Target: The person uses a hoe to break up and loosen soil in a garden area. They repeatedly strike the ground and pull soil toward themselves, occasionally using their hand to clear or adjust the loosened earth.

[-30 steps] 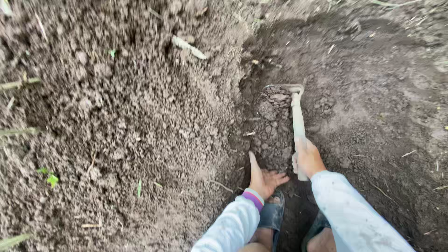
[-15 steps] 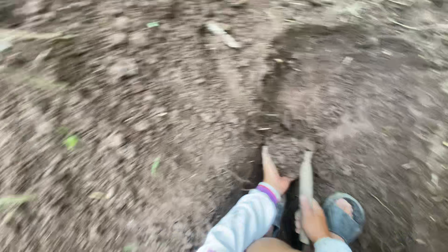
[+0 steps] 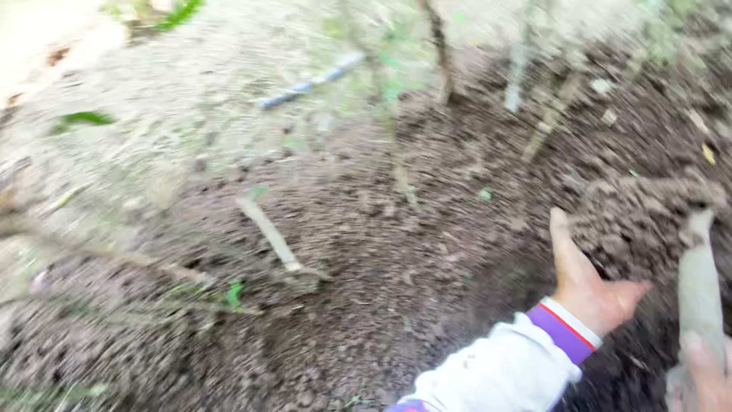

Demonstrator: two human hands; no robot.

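Hands at a clump of soil

The left hand [image 3: 591, 286] is spread flat, holding nothing, beside the heaped soil [image 3: 640, 217]; the right hand [image 3: 701, 378] (mostly out of frame) grips a pale tool handle [image 3: 698, 290] running up into it.

A pale wooden tool handle [image 3: 698, 286] is seen standing nearly upright at the lower right of the frame, smeared with dirt. Its top end is buried in a heaped clump of dark soil [image 3: 640, 217], so the blade can't be made out. Everything's motion-blurred.
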